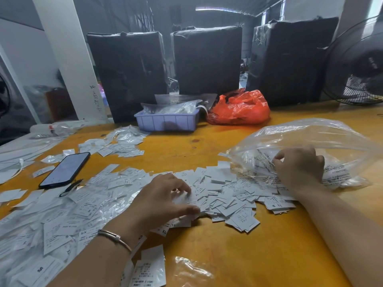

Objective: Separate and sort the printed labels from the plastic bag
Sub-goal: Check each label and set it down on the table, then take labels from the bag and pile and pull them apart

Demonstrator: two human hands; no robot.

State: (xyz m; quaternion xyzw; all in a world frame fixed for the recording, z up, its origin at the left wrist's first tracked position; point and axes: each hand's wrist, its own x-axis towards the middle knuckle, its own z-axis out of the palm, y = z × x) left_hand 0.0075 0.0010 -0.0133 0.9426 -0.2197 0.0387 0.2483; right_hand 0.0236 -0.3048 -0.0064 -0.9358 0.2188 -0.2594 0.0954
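Loose printed labels (223, 195) are lying at 6 o'clock on the yellow surface (238, 255); left hand (163, 195) is pressing them, fingers relaxed; right hand (300, 168) is pinching the clear plastic bag (310, 137) at 3 o'clock.

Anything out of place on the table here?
A smartphone lies among the loose labels left of the left hand, some labels touching it; a black hair tie rests at its near end. Neither belongs with the sorting. Nothing looks damaged.
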